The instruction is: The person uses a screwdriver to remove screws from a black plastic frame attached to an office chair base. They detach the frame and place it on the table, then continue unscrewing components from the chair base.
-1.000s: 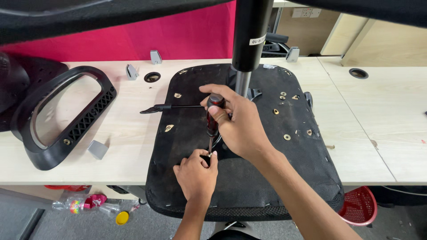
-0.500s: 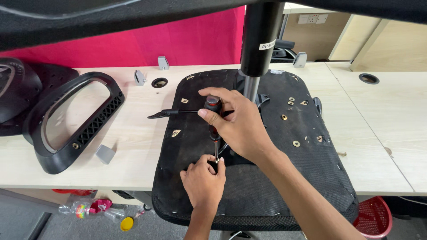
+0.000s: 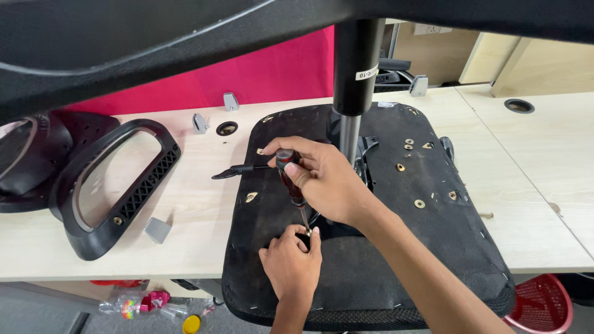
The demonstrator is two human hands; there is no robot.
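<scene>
An upturned black office chair seat (image 3: 427, 247) lies on the light wooden table (image 3: 204, 216), with its gas-lift column (image 3: 352, 68) rising up. My right hand (image 3: 328, 182) grips a red-and-black screwdriver (image 3: 289, 179) held nearly upright, tip down on the seat's underside. My left hand (image 3: 292, 263) pinches at the tip, steadying a small screw that I can barely see. A black lever (image 3: 238, 170) sticks out to the left from under my right hand.
A black armrest loop (image 3: 117, 185) and another black chair part (image 3: 28, 154) lie at the table's left. Small grey metal brackets (image 3: 157, 229) sit on the table. A pink partition stands behind. A red basket (image 3: 544, 303) and bottles are on the floor below.
The view has shifted, so everything sits lower and further right. Both hands stay at the same screw spot, and the screwdriver now leans slightly more to the left at its top.
</scene>
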